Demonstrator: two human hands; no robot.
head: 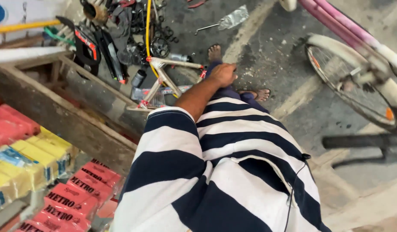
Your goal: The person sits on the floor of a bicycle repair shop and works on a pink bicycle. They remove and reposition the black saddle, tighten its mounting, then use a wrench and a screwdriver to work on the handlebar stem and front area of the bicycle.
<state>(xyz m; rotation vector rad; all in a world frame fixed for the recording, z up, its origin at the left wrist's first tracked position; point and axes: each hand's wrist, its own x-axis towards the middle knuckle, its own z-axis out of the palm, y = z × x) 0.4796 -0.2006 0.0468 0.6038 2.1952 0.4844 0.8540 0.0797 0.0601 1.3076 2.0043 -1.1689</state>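
Observation:
My left hand (223,74) hangs down beside my thigh, fingers curled in with nothing visible in them. Its arm comes out of the sleeve of my navy and white striped shirt (215,172). Just left of the hand, a bare cream bicycle frame (164,75) with red tape on its tubes lies on the concrete floor. My bare feet (215,52) stand beside it. My right hand is out of view.
A pink and white bicycle (357,47) stands at the right, its wheel (353,90) near my foot. Sprockets (160,45), a yellow hose (147,30) and dark parts litter the floor ahead. Left are a wooden ledge (69,116) and stacked red boxes (73,199) and yellow boxes (35,157).

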